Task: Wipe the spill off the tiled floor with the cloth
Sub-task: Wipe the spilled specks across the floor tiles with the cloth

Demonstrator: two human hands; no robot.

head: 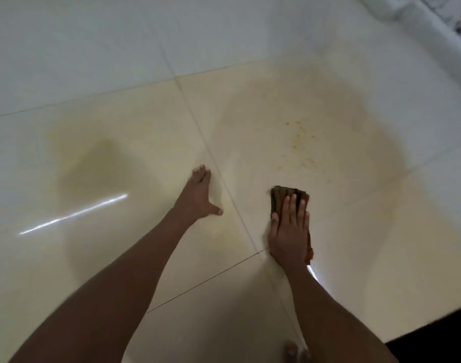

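Observation:
A spill [300, 142] of small yellow-orange specks dots the glossy cream tiled floor [135, 142], just beyond my right hand. A folded brown cloth [284, 193] lies flat on the tile below the specks. My right hand [289, 229] presses palm-down on the cloth, fingers together, covering most of it; only the cloth's far end and a right edge show. My left hand [198, 195] rests flat on the bare tile to the left, fingers spread, holding nothing.
Grout lines [224, 176] cross between my hands. A white raised ledge [438, 40] runs along the top right. A dark area [438, 339] fills the bottom right corner. Toes [293, 349] show at the bottom edge.

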